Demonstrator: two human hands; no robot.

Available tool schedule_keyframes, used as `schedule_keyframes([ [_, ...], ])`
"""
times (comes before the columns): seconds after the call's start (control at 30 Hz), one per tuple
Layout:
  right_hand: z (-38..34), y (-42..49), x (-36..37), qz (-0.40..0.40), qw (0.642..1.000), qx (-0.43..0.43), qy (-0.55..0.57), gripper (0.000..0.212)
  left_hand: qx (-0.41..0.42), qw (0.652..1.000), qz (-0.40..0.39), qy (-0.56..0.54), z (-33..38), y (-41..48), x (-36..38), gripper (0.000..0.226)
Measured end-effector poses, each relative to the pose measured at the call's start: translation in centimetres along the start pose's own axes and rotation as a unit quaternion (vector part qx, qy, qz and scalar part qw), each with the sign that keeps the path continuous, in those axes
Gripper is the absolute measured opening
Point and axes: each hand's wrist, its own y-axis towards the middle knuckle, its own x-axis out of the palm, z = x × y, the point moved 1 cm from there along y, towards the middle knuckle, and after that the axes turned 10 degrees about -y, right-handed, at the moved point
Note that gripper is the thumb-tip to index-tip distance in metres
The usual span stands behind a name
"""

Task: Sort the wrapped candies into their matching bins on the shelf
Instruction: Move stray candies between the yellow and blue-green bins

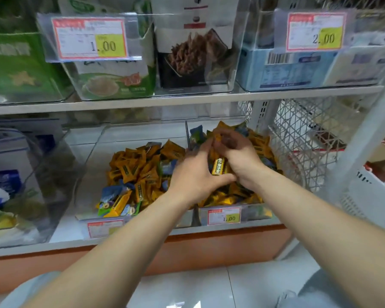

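Two clear bins stand side by side on the lower shelf. The left bin [91, 156] holds several orange wrapped candies [133, 165] with a few blue and green ones [111, 196] at its front. The right bin [256, 213] is heaped with yellow-orange candies [259, 138]. Both hands meet over the right bin. My left hand [193, 174] and my right hand [238, 158] curl together round a yellow wrapped candy [218, 166] between them. Blue-green candies [197, 134] show just behind my fingers.
Price tags [223, 215] hang on the bin fronts. The upper shelf [142, 101] carries clear bins of boxed goods. A white wire basket [298, 134] stands to the right, and a clear bin with blue packets [7, 181] to the left.
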Motion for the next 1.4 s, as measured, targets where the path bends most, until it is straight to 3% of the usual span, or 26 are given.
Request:
schedule_keyframes([
  [0.17,-0.1,0.5,0.0,-0.037,0.971,0.101,0.212,0.025,0.045,0.997,0.067,-0.009,-0.5,0.5,0.7,0.070],
  [0.3,-0.1,0.6,0.3,-0.046,0.965,0.126,0.225,0.030,0.068,0.996,0.059,0.020,-0.4,0.6,0.1,0.063],
  [0.43,-0.9,0.4,-0.7,-0.093,0.993,0.073,0.027,0.021,0.048,0.997,0.057,-0.007,0.0,0.8,-0.8,0.048],
  [0.57,-1.7,-0.4,-1.8,-0.150,0.976,-0.006,-0.161,0.026,0.038,0.996,0.044,-0.061,0.3,0.8,-2.6,0.039],
  [0.67,-2.0,-0.8,-2.6,-0.094,0.934,-0.078,-0.335,0.040,0.001,0.995,0.058,-0.078,-1.3,0.6,-5.3,0.035],
  [0.77,-1.6,-1.8,-3.4,-0.102,0.898,-0.109,-0.414,0.029,-0.073,0.995,0.069,-0.011,-4.3,-0.4,-8.1,0.038],
  [0.9,-0.5,-3.1,-2.0,-0.164,0.818,-0.127,-0.536,0.050,-0.154,0.973,-0.075,0.153,-5.8,-2.9,-8.6,0.070],
  [1.0,-0.1,-3.3,-0.4,-0.137,0.761,-0.161,-0.613,0.055,-0.069,0.982,-0.020,0.175,-4.0,-4.1,-7.7,0.071],
  [1.07,-0.1,-3.0,-0.1,-0.136,0.746,-0.177,-0.627,0.047,0.023,0.993,0.030,0.108,-2.1,-4.6,-6.8,0.050],
  [1.17,-0.8,-2.6,-1.7,-0.104,0.815,-0.159,-0.548,0.036,0.133,0.984,0.003,0.116,0.2,-4.8,-5.0,0.023],
  [1.3,-1.7,-2.9,-6.4,-0.035,0.892,-0.119,-0.434,0.028,0.240,0.936,-0.037,0.256,2.3,-2.8,-2.7,0.023],
  [1.4,-1.7,-3.4,-8.9,-0.033,0.914,-0.114,-0.388,0.015,0.211,0.939,-0.124,0.242,3.5,-1.1,-1.0,0.026],
])
